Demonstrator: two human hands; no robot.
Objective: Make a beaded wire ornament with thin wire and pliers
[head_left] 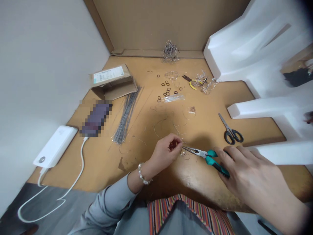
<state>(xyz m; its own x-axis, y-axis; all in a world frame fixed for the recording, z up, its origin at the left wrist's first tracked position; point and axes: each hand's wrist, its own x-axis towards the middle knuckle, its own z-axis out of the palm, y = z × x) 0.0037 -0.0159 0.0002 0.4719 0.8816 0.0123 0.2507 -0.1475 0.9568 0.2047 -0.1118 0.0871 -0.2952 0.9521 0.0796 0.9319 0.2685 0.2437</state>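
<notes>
My left hand is pinched shut on a small wire piece with a dark ring, too small to name surely, just above the cardboard work surface. My right hand grips the teal handles of a pair of needle-nose pliers. The plier tips point left and meet the piece at my left fingertips. A beaded bracelet sits on my left wrist.
Black scissors lie right of centre. A bundle of thin wires lies left. Small dark rings, yellow-handled pliers and wire tangles sit further back. A small box, phone and white power bank are left; white foam right.
</notes>
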